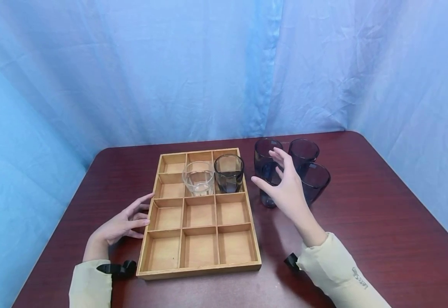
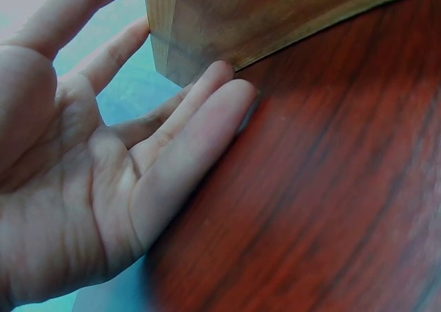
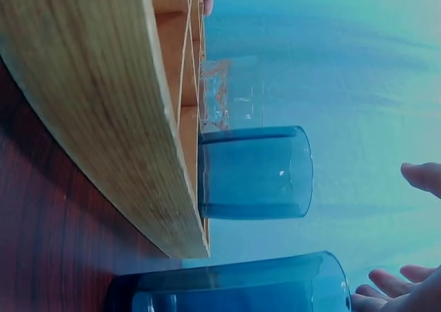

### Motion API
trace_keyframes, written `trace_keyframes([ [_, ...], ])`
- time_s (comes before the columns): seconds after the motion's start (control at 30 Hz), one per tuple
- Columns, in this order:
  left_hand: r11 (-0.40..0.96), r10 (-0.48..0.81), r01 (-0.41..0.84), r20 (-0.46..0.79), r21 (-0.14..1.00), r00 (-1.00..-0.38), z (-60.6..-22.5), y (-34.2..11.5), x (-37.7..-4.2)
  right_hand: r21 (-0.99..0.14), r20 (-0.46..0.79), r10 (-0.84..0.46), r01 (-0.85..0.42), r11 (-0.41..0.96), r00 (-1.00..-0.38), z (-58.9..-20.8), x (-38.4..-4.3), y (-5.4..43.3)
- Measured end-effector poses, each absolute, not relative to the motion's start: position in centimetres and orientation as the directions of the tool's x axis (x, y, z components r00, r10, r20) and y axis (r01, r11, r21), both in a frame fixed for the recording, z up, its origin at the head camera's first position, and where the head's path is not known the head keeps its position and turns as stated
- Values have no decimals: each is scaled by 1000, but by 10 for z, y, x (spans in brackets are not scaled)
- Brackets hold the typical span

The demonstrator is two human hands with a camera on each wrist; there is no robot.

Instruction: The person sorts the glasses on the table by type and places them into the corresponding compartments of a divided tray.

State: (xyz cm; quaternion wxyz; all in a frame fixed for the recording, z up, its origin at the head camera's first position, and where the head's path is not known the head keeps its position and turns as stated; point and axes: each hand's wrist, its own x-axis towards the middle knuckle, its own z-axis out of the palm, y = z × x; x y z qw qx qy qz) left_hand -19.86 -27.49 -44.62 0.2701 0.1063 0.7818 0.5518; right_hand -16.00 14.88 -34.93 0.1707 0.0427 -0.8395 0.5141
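A wooden compartment tray (image 1: 198, 268) lies on the table. My left hand (image 1: 121, 224) rests along its left side, and in the left wrist view its fingertips (image 2: 238, 102) meet the tray's lower edge. A clear glass (image 1: 198, 177) stands upright in the middle compartment of the second row from the back, with a dark tinted glass (image 1: 229, 177) in the compartment to its right. My right hand (image 1: 287, 192) is raised over the dark glasses (image 1: 315, 179) standing right of the tray, thumb and fingers spread, holding nothing. It partly hides some of them.
The table (image 1: 381, 205) is dark red wood with rounded far corners. Pale blue curtains (image 1: 193, 77) hang behind it and at both sides. A black wrist strap (image 1: 117, 268) shows at the left sleeve, and a dark device (image 1: 292, 261) at the right sleeve.
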Motion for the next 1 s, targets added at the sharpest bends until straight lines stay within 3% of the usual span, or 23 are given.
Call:
trace_keyframes([
  [1.0, 357, 472, -126, -295, 926, -831, -444, -274, -197, -792, 343, 201, -168, 587, -917, -358, -163, 164],
])
